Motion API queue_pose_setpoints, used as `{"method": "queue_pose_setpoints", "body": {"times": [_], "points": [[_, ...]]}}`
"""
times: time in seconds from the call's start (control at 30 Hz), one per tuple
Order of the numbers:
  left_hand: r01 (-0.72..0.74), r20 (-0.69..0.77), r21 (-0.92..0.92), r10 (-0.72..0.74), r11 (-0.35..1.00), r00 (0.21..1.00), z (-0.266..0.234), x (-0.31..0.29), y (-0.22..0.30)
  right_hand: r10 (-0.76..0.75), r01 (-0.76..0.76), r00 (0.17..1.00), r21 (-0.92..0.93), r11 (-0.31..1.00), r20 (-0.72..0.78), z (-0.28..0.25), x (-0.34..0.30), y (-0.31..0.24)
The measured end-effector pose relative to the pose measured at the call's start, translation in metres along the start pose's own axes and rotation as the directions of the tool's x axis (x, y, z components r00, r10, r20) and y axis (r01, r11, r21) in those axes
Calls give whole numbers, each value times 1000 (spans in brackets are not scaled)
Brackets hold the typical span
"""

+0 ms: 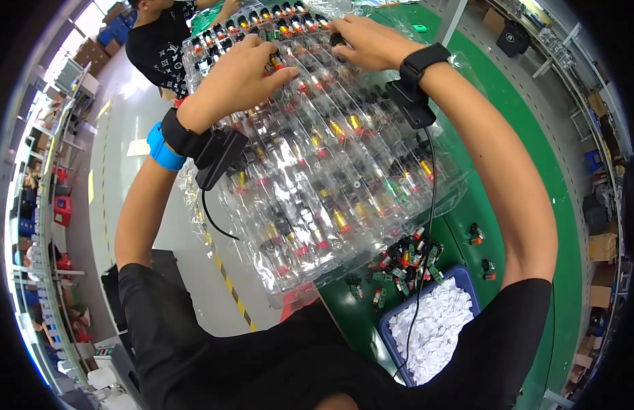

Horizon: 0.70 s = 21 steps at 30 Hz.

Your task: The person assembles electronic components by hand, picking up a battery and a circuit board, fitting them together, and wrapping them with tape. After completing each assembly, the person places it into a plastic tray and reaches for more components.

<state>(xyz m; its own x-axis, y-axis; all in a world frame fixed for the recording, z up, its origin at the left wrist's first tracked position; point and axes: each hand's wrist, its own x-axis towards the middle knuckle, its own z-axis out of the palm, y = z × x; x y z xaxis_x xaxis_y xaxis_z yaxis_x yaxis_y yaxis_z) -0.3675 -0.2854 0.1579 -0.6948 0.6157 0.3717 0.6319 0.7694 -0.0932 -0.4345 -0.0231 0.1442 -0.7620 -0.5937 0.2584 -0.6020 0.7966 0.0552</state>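
A stack of clear plastic blister trays [300, 205] lies in front of me, its pockets showing small cylindrical parts with black, yellow and red sections. Over its far left half, my left hand [242, 75] has its thumb spread away from the curled fingers. One small yellow-and-red part [276, 61] shows between that thumb and forefinger, seemingly in a pocket. At the far right, my right hand [368, 42] pinches a black-ended part [338, 39] above the top tray; its other end is hidden. Black straps with dark boxes circle both wrists, and a blue band sits on the left one.
A blue bin [472, 290] of white paper-like pieces stands on the green table [453, 236] near my right elbow. Loose parts with green boards [402, 266] lie beside it. Another person [156, 44] is at the far left. A black cable [426, 225] hangs from my right wrist.
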Motion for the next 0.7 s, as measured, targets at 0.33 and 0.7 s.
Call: {"method": "queue_pose_setpoints", "body": {"times": [0.33,0.7], "points": [[272,210,-366,-206,890,956,-6,24,-42,67,-71,989,29,997,136,-1,36,15],[36,179,-32,-30,999,983,-4,31,-36,128,-147,953,48,988,275,-15,37,-3]]}}
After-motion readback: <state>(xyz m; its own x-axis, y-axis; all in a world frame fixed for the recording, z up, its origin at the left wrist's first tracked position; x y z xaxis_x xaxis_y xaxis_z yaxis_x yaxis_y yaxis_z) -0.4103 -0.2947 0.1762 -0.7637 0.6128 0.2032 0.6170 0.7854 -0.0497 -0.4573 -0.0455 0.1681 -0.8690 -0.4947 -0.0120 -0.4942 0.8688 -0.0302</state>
